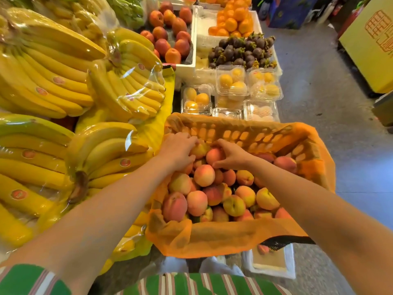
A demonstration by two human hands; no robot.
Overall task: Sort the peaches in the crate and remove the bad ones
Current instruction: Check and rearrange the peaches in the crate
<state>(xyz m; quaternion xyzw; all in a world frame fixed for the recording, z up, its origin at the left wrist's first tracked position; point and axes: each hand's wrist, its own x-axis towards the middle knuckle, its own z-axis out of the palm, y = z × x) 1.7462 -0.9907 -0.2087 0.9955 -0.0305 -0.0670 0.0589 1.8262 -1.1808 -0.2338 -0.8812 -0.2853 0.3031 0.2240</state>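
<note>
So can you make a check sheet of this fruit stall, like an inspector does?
Surface: yellow stall top, mostly covered by fruit; what the crate stands on is hidden.
Job's things: the crate is orange with a mesh liner and holds a heap of peaches.
Clutter: wrapped bananas, oranges, mangosteens, clear boxes of yellow fruit.
Hands: left hand curls over a pale peach; right hand grips a pink peach.
Cables: nothing seen.
Surroundings: grey floor, yellow carton, white foam box below the crate.
</note>
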